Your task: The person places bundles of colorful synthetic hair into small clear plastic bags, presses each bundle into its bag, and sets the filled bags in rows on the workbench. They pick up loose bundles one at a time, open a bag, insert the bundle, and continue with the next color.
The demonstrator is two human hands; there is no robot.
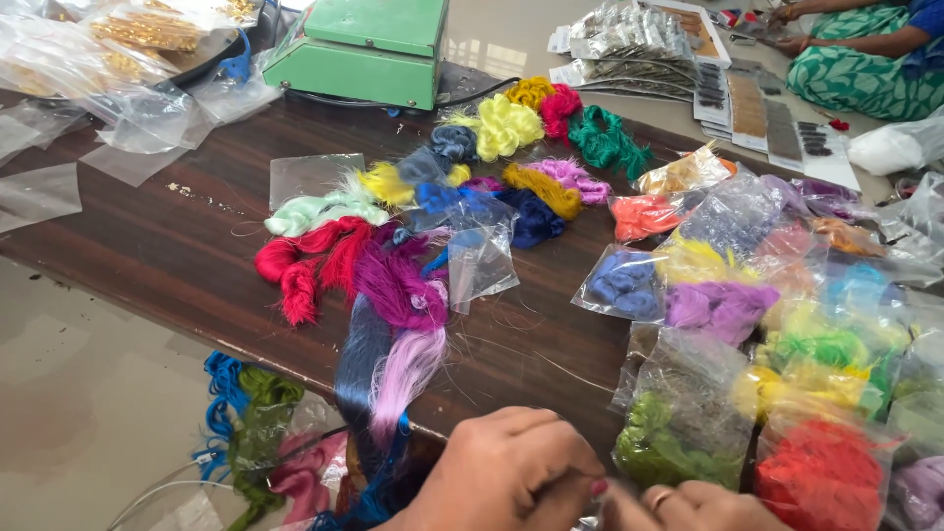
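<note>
Small clear bag (590,513) sits at 6 o'clock, at the table's near edge, only a sliver showing between both hands. Left hand (506,472) is curled over it, fingers bent in, grip looks pressed together w/ thumb tip at the bag; what's inside the pinch is hidden. Right hand (693,506) comes in from approx 5 o'clock, ring on one finger, fingertips meeting the left hand's at the bag; can't tell how tight its grip is, mostly cut off by the frame edge.

Dark wood table (177,256) runs across the middle. At centre, loose thread bundles (393,285) in red, purple, pink, navy & mint lie touching each other, some strands hanging over the near edge just beside the left hand. At 3–4 o'clock, a heap of filled thread packets (787,344), green, red, yellow, violet, the nearest green one just beside the right hand. Green machine (364,44) at 12 o'clock, far side of table. Empty plastic sleeves (108,118) at 10 o'clock. At 1–2 o'clock, another person in green patterned cloth (855,59) sits on the floor, well apart.
</note>
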